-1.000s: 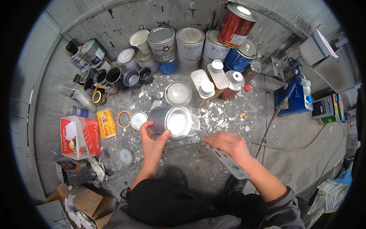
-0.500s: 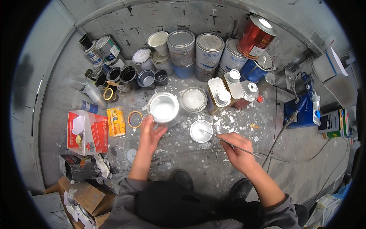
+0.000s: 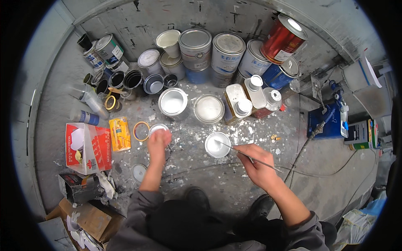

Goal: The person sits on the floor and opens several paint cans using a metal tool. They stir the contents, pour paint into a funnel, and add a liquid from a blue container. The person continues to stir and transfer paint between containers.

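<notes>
My right hand is closed round a thin dark stirring stick. The stick's tip dips into a small cup of white paint on the floor. An open paint can with white inside stands to the left and farther off. Just nearer than that can, my left hand reaches to a round, pale can lid, its fingers at the near edge. Motion smears those fingers, so their grip does not show. A closed paint can stands beside the open one.
Several paint cans line the back wall, a red can tilted on top. Rectangular solvent tins stand behind the cup. At left are a tape roll, a yellow packet and a red box. A hose crosses the floor at right.
My left hand has let go of the open paint can, which now stands farther back, and has moved nearer to the pale lid. My right hand still holds the stick in the cup.
</notes>
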Motion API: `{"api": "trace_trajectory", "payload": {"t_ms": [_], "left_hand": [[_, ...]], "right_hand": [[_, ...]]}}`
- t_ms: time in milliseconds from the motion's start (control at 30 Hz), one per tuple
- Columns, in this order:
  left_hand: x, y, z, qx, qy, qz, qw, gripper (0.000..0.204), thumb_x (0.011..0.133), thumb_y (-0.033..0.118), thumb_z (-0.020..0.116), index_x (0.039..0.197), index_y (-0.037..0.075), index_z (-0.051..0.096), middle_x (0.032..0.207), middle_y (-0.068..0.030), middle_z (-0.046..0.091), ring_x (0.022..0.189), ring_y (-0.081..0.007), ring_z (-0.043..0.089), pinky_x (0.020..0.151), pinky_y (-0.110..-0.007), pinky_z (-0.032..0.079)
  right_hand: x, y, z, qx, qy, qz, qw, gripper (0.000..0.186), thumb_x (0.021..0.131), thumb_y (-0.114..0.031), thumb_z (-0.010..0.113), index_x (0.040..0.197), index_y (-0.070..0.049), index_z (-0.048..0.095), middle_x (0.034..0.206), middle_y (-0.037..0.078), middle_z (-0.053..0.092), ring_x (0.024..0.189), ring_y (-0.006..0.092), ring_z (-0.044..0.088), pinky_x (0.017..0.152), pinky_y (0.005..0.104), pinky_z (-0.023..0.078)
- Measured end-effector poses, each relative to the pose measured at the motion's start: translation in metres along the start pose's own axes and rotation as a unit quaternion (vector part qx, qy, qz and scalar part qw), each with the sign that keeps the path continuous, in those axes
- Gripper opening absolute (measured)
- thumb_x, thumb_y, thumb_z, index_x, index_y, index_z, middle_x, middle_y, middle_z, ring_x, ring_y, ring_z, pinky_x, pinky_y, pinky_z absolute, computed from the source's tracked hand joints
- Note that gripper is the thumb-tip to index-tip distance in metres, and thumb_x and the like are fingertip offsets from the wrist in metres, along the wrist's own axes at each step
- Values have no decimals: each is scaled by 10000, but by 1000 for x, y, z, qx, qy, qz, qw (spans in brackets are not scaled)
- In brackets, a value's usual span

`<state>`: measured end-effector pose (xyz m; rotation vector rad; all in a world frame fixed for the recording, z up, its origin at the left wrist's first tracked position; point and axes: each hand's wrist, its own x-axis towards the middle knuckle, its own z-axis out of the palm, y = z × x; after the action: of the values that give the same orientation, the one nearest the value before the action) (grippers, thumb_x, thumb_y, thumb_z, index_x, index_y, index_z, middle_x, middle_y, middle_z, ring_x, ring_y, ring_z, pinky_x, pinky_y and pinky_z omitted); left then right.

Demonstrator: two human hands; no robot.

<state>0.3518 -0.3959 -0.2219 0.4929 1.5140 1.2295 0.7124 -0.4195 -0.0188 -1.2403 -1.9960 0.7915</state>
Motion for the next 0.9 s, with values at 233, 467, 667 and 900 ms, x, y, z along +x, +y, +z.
{"api": "trace_trajectory", "payload": {"t_ms": [233, 467, 667, 900], "left_hand": [[-41, -21, 88, 298, -347, 189, 869, 745, 877, 114, 836, 1536, 39, 497, 1520, -153, 601, 1369, -273, 598, 1138, -397, 481], [-41, -10, 137, 360, -444, 203, 795, 857, 719, 143, 918, 1479, 50, 533, 1428, -146, 625, 1341, -281, 591, 1159, -431, 451], [-101, 59, 172, 293, -544, 123, 777, 919, 675, 160, 965, 1468, 36, 516, 1410, -115, 633, 1306, -242, 613, 1138, -397, 470], [-129, 167, 214, 305, -580, 83, 751, 839, 634, 133, 1019, 1372, 21, 636, 1289, -68, 728, 1177, -176, 673, 1063, -381, 532]], "right_hand": [[8, 17, 25, 32, 16, 108, 993, 164, 989, -78, 712, 1126, -6, 766, 933, 156, 748, 805, 285, 715, 730, 379, 569], [19, 13, -5, 16, -12, 184, 983, 362, 998, -256, 704, 847, 72, 700, 804, 267, 687, 765, 454, 684, 701, 500, 545], [15, -15, -118, -6, -35, 148, 988, 355, 981, -288, 725, 880, 53, 721, 841, 253, 717, 823, 441, 711, 742, 487, 565], [-53, 100, -352, -330, 247, 311, 856, 589, 921, -494, 759, 1257, -11, 725, 984, 170, 790, 955, 288, 772, 837, 402, 597]]}}
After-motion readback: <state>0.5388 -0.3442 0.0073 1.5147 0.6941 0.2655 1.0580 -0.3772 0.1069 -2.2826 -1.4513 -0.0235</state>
